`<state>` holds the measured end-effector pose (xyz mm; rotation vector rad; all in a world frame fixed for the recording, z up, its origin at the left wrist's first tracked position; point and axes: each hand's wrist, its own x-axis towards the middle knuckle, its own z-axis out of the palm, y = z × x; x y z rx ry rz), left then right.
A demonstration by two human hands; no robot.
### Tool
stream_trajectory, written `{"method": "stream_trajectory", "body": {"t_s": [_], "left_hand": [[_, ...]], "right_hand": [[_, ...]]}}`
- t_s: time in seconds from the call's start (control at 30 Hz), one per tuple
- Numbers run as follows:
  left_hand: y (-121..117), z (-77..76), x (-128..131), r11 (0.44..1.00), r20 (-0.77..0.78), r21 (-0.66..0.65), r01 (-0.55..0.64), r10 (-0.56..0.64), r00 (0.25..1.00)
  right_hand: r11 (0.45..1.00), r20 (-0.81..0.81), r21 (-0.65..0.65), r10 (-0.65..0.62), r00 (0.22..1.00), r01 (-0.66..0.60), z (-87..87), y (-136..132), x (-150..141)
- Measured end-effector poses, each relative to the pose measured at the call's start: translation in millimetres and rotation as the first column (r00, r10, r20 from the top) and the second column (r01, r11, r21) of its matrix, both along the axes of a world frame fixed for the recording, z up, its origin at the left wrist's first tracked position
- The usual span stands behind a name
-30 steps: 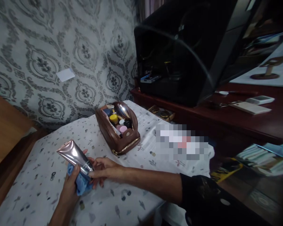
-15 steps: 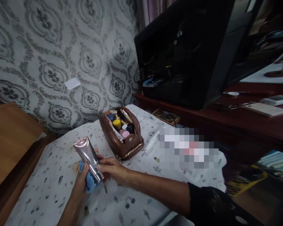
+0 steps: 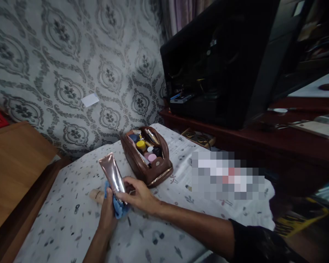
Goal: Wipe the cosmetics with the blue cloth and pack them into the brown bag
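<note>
Counter (image 3: 55,204): spread with a white cloth printed with small plant motifs.
Left grip (image 3: 108,207): closed on a crumpled blue cloth (image 3: 120,212) and, with it, a shiny rose-and-silver squeeze tube (image 3: 113,173); thumb pointing up along the left side, forearm rising from the bottom edge of view.
Right grip (image 3: 142,198): closed on the lower right of the tube; thumb across the front, fingers curled behind and partly hidden; forearm reaching in low from the right, out of a black sleeve (image 3: 254,239).
Tube place: held up between both hands, over the counter; flat wide end uppermost and leaning left, narrow end down against the blue cloth, partly covered.
Tube handling: probably light, soft-walled, easily dented, slick on the metallic face, unlikely to break.
Tube hold: best around the narrow lower end, presumably the stiffest; gentle on the middle, to avoid squeezing.
Beige cylindrical container (image 3: 96,196): lying just beyond the left grip, partly hidden.
Brown leather-look zip bag (image 3: 133,159): standing open beyond the hands, packed with small jars, including one yellow-lidded (image 3: 141,146).
Grey-and-white patterned wall (image 3: 71,51): rising behind everything.
</note>
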<state>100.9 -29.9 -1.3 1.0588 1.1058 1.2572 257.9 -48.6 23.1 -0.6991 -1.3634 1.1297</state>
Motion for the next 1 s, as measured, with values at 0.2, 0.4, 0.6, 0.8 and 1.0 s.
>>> {"method": "stream_trajectory", "body": {"t_s": [0.2,0.4,0.6,0.8,1.0], "left_hand": [[-1.1,8.5,2.5,0.997,0.001,0.055,0.053,-0.053,0.999],[-2.4,14.1,9.7,0.993,0.042,0.081,0.087,-0.090,0.995],[-2.9,7.2,10.8,0.986,-0.024,0.058,0.156,-0.155,0.988],[-4.2,7.6,11.0,0.974,-0.057,0.082,0.209,-0.205,0.977],[-2.2,5.2,9.2,0.969,-0.075,0.064,0.238,-0.233,0.969]], "right_hand": [[0.994,-0.011,0.037,-0.099,0.995,0.099,25.6,-6.0,15.4],[0.910,0.273,0.133,-0.415,0.868,0.393,68.1,2.9,72.7],[0.793,0.755,0.204,-0.501,0.423,0.574,104.5,24.3,108.2],[0.823,0.900,0.256,-0.395,0.186,0.508,112.7,42.0,102.0],[0.846,0.925,0.257,-0.355,0.133,0.468,109.3,51.0,98.4]]}}
